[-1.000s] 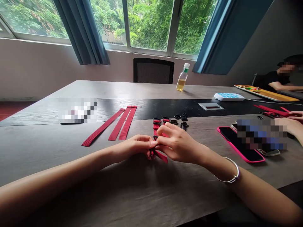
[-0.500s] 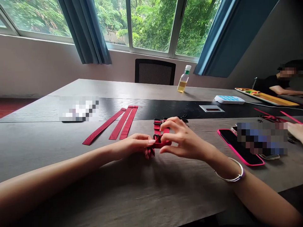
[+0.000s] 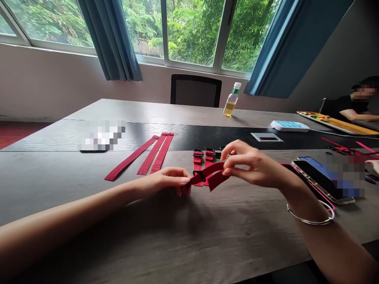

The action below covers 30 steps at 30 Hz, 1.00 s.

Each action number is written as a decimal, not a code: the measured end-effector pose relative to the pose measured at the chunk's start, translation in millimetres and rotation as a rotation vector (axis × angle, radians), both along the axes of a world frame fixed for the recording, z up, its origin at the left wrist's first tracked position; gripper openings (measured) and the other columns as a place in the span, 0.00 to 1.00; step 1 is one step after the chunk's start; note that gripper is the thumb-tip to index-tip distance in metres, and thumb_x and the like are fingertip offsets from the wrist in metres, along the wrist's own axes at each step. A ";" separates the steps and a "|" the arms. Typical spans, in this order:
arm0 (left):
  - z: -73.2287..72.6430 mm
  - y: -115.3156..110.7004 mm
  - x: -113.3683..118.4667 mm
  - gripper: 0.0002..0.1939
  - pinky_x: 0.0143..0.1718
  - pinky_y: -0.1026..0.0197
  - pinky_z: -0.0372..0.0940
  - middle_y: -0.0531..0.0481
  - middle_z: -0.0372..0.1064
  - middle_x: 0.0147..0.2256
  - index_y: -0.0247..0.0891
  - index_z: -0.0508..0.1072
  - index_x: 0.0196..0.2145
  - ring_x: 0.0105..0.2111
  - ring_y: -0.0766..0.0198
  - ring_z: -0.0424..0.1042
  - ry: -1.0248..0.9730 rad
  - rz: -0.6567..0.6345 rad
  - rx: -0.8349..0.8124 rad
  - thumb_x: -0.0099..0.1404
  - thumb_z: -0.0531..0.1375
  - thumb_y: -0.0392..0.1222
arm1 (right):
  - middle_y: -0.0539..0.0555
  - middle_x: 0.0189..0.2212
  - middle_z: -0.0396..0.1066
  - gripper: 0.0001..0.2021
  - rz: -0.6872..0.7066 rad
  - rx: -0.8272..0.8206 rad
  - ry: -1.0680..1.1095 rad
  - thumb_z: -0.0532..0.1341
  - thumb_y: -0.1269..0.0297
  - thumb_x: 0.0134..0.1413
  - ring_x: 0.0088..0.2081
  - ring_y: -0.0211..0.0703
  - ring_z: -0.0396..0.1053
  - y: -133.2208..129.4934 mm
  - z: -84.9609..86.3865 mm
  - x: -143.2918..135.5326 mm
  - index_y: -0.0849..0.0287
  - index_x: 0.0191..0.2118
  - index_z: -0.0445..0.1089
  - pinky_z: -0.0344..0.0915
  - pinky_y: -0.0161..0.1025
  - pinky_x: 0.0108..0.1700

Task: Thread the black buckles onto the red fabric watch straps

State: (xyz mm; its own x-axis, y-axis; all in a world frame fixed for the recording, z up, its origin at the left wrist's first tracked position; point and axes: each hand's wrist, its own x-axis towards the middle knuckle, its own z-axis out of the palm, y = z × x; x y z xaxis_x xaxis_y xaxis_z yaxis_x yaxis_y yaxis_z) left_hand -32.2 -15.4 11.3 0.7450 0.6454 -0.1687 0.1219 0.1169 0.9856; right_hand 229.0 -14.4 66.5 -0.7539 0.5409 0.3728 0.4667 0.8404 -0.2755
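A red webbing strap (image 3: 212,169) stretches between my two hands above the table. My left hand (image 3: 174,179) pinches its near end, where more red webbing bunches under the fingers. Beside those fingertips a black slide buckle (image 3: 197,175) is threaded on the strap. My right hand (image 3: 245,163) is closed on the other part, with a loose tail of webbing hanging below its fingertips. Just behind lie two red straps with black buckles (image 3: 198,155), partly covered by the held strap. More black buckles are half hidden behind my right hand.
Three flat red straps (image 3: 154,154) lie left of centre. Phones (image 3: 319,177) rest near my right forearm. Farther back stand a bottle (image 3: 230,100), a white power strip (image 3: 289,126) and an orange tray (image 3: 340,123). Another person (image 3: 352,104) sits at the far right.
My right hand has moved right and slightly up, drawing the strap out from the buckle. My left hand stays about where it was. The view has shifted slightly.
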 end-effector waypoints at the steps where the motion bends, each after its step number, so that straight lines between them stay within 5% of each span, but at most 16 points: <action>1: -0.2 -0.1 0.4 0.11 0.33 0.63 0.59 0.50 0.68 0.29 0.36 0.70 0.28 0.29 0.64 0.64 0.012 0.011 -0.003 0.59 0.57 0.48 | 0.54 0.35 0.65 0.09 0.026 -0.058 -0.017 0.56 0.66 0.58 0.38 0.41 0.63 -0.3 -3.3 -3.3 0.59 0.28 0.68 0.62 0.40 0.42; 5: -3.5 -0.1 3.8 0.13 0.33 0.63 0.60 0.49 0.68 0.29 0.35 0.71 0.29 0.29 0.63 0.65 -0.043 0.068 -0.049 0.61 0.55 0.49 | 0.54 0.38 0.66 0.03 0.010 -0.232 0.047 0.59 0.68 0.55 0.39 0.39 0.65 -0.1 -23.6 -22.4 0.60 0.36 0.67 0.64 0.38 0.41; 10: -10.4 2.1 3.9 0.15 0.31 0.63 0.60 0.48 0.68 0.28 0.33 0.72 0.31 0.27 0.64 0.64 -0.085 0.074 -0.064 0.60 0.56 0.49 | 0.58 0.45 0.68 0.20 -0.060 -0.313 0.095 0.60 0.75 0.51 0.41 0.40 0.68 -1.2 -47.5 -42.6 0.63 0.51 0.60 0.66 0.38 0.43; 13: -12.7 2.8 4.3 0.16 0.31 0.61 0.61 0.48 0.67 0.28 0.33 0.72 0.33 0.28 0.63 0.64 -0.139 0.120 -0.085 0.60 0.55 0.50 | 0.58 0.43 0.70 0.19 -0.039 -0.251 0.041 0.60 0.76 0.50 0.42 0.42 0.69 -2.0 -55.3 -49.6 0.65 0.50 0.62 0.66 0.39 0.44; 18: -11.3 2.6 6.9 0.15 0.29 0.60 0.61 0.49 0.64 0.24 0.33 0.70 0.27 0.25 0.63 0.62 -0.181 0.179 -0.127 0.60 0.53 0.48 | 0.57 0.39 0.73 0.11 -0.139 -0.108 -0.003 0.56 0.77 0.53 0.39 0.42 0.70 6.6 -47.0 -37.0 0.64 0.43 0.67 0.65 0.39 0.42; 24: -11.4 3.3 8.4 0.12 0.27 0.59 0.61 0.48 0.65 0.23 0.32 0.70 0.28 0.23 0.63 0.62 -0.251 0.275 -0.256 0.58 0.54 0.44 | 0.51 0.33 0.72 0.12 -0.392 -0.139 -0.245 0.56 0.79 0.48 0.34 0.39 0.70 30.5 -27.8 5.9 0.60 0.38 0.69 0.64 0.34 0.35; 30: -0.4 11.9 -0.4 0.10 0.25 0.65 0.59 0.52 0.61 0.21 0.36 0.67 0.22 0.23 0.67 0.61 -0.624 0.567 -0.345 0.57 0.55 0.43 | 0.58 0.41 0.68 0.15 -0.523 -0.036 -0.318 0.56 0.79 0.49 0.36 0.44 0.70 41.8 -36.6 15.6 0.62 0.43 0.68 0.65 0.40 0.38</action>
